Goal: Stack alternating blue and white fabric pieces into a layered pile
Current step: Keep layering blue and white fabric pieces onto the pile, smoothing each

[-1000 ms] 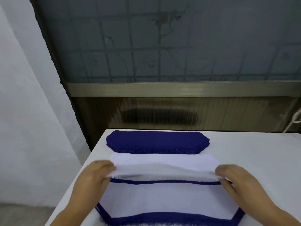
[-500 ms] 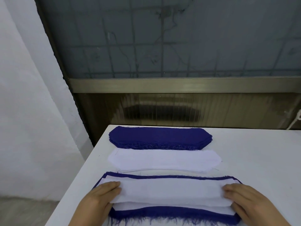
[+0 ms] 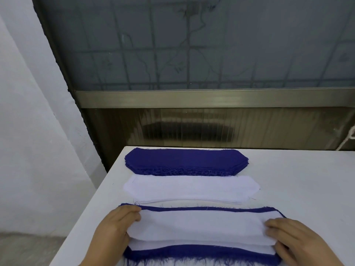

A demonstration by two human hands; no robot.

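Pile [image 3: 203, 252] sits at near edge of table [image 3: 307, 189], blue fringe showing front and back, long axis running left to right. White piece [image 3: 197, 227] lies on top of it, same axis. Left hand [image 3: 115, 227] holds the piece's left end, fingers curled over the edge; right hand [image 3: 294, 240] holds the right end the same way. Piece looks laid but not squared: its near edge rides above a lower white layer, so alignment is judged unfinished. Next layer should be blue. Blue stack [image 3: 185, 161] lies farthest from the hands, straight ahead, with white stack [image 3: 190, 189] between it and the pile; all three are parallel. Both hands are about equally far from the blue stack, so a two-hand reach forward over the white stack seems called for.
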